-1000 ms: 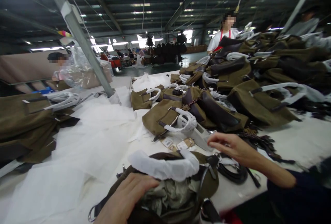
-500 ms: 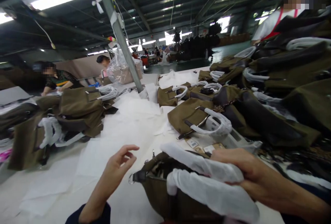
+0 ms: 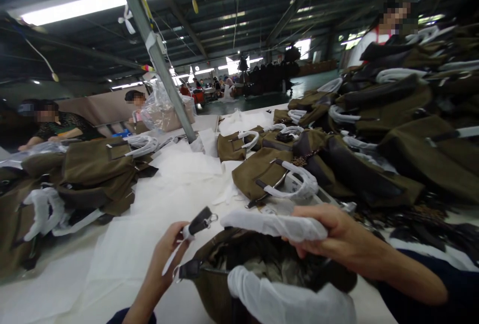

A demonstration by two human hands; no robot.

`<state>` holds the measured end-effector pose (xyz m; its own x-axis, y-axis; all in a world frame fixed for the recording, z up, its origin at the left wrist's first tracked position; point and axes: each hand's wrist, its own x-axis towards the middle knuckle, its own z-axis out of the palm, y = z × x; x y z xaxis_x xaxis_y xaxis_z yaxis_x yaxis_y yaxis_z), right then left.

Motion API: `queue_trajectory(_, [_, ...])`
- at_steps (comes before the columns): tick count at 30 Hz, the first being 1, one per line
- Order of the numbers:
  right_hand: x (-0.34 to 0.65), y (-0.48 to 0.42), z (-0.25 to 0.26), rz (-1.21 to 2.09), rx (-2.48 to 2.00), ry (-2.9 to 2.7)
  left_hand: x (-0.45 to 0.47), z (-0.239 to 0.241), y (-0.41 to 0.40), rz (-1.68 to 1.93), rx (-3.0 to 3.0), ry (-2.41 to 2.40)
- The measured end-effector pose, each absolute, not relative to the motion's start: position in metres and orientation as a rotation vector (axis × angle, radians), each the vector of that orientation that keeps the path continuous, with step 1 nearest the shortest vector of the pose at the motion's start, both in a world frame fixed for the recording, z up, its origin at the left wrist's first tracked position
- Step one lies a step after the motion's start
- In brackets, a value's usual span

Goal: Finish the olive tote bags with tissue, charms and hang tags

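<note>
In front of me a dark olive handbag (image 3: pixel 210 291) gapes at the top, its crumpled lining showing inside. Its two handles are wrapped in white paper. My right hand (image 3: pixel 339 236) is closed around the far handle (image 3: pixel 267 223) and lifts it away from the near handle (image 3: pixel 288 296), which droops over the bag's front. Between the fingers of my left hand (image 3: pixel 172 248) is a dark strap (image 3: pixel 199 221) with a metal clip at its end and white wrapping below. That hand is just left of the bag's zipper end tab (image 3: pixel 189 269).
Another olive bag (image 3: pixel 258 174) with wrapped handles lies just beyond. More bags are heaped on the right (image 3: pixel 377 164) and left (image 3: pixel 99 164). White paper sheets (image 3: pixel 149 219) cover the table's middle. A metal post (image 3: pixel 159 59) rises behind them. Co-workers are at left and right.
My left hand, unoccupied before, now holds the clip strap. My right hand has pulled the far handle away from the near one, and the bag's mouth has widened. The view has shifted right.
</note>
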<state>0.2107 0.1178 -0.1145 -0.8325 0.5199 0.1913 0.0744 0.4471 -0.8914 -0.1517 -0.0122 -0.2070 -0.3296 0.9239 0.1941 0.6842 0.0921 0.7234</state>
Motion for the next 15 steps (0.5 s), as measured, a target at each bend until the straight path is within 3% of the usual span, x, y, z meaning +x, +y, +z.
queue_trajectory(4, [0.203, 0.129, -0.117, 1.452, -0.507, -2.037, -0.156, -0.163, -0.024, 1.346, 1.865, 2.125])
queue_trajectory(11, [0.193, 0.136, -0.119, 1.631, -0.556, -1.703, -0.115, -0.127, -0.027, 0.979, 2.311, 1.792])
queue_trajectory(15, [0.190, 0.142, -0.120, 1.590, -0.631, -1.519, -0.120, -0.124, -0.034, 0.966, 2.427, 1.843])
